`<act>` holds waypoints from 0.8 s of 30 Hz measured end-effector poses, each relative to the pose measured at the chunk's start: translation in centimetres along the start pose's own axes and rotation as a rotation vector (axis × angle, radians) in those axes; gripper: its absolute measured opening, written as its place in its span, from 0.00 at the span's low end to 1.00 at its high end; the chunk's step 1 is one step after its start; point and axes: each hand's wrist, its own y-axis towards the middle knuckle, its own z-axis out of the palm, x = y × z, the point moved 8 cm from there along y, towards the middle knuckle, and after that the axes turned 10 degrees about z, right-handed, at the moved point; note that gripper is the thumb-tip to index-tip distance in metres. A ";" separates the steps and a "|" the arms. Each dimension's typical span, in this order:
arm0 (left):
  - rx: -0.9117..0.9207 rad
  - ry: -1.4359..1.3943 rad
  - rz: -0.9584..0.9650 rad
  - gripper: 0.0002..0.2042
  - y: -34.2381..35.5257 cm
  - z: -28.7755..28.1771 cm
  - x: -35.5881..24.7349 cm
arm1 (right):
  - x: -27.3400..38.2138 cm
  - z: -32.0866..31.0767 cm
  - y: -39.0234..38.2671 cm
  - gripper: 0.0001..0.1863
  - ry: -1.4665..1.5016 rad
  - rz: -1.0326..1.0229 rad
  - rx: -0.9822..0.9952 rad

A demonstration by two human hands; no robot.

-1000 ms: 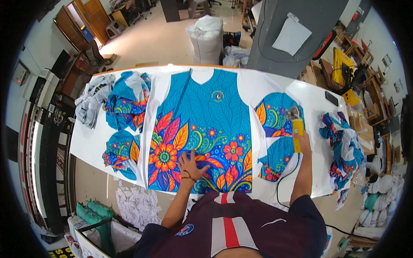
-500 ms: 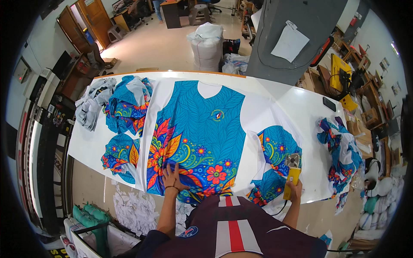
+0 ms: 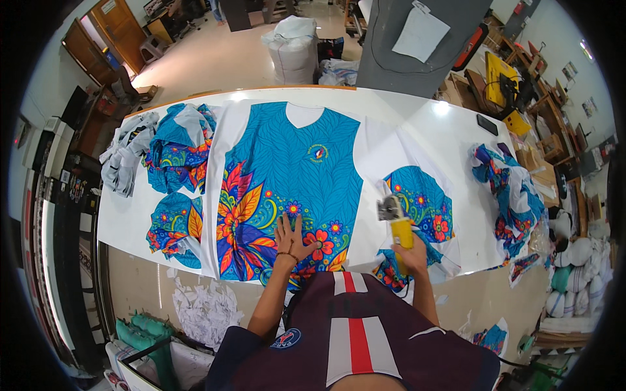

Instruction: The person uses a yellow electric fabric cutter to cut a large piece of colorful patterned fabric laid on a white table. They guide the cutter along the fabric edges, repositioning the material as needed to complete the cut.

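Observation:
A teal shirt panel (image 3: 293,143) with bright flowers along its lower part lies flat on white fabric across the table. My left hand (image 3: 293,242) presses on its flowered lower area, fingers spread. Wrapped round the yellow handle of an electric fabric cutter (image 3: 400,229) is my right hand (image 3: 413,255). The cutter's metal head is over the white fabric, just right of the panel's edge; whether it touches the fabric I cannot tell. Beside it on the right lies a teal flowered sleeve piece (image 3: 422,194), with another partly hidden piece below.
Crumpled printed fabric (image 3: 179,153) and grey-white cloth (image 3: 127,156) lie at the table's left. On the right are another fabric heap (image 3: 515,192) and a phone (image 3: 487,124). A grey pillar (image 3: 424,52) rises behind the table. White scraps (image 3: 205,313) cover part of the floor.
My right hand has brought the cutter leftward and up, from the sleeve pieces toward the panel's right edge. My left hand has slid right across the panel. The whole view has shifted a little.

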 end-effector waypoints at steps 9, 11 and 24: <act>-0.105 0.051 0.003 0.61 -2.1 3.3 1.1 | 3.5 4.2 0.7 0.29 -0.406 0.013 -0.073; -0.104 0.052 0.003 0.61 -2.1 3.2 1.3 | 4.7 4.1 1.7 0.31 -0.448 -0.037 -0.099; -0.391 0.037 0.009 0.54 3.3 -4.8 8.9 | 8.7 2.1 8.4 0.45 -0.697 -0.035 -0.001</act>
